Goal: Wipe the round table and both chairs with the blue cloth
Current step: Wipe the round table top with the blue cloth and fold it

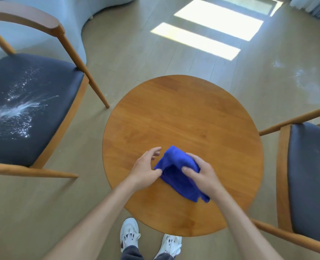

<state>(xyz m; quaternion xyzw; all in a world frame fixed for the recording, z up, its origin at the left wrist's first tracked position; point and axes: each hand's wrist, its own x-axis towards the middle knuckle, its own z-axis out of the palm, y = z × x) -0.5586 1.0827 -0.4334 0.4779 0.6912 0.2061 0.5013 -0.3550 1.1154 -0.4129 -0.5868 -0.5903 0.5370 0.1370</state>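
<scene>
Both hands (174, 171) on blue cloth (176, 171)

head-worn wide view, looking steeply down, close over round table (183, 113)

Pale wood-plank floor (174, 59) with two bright sunlight patches (209, 32) and white powdery smears (301, 76) at far right. White sneakers (129, 234) at bottom edge.
</scene>
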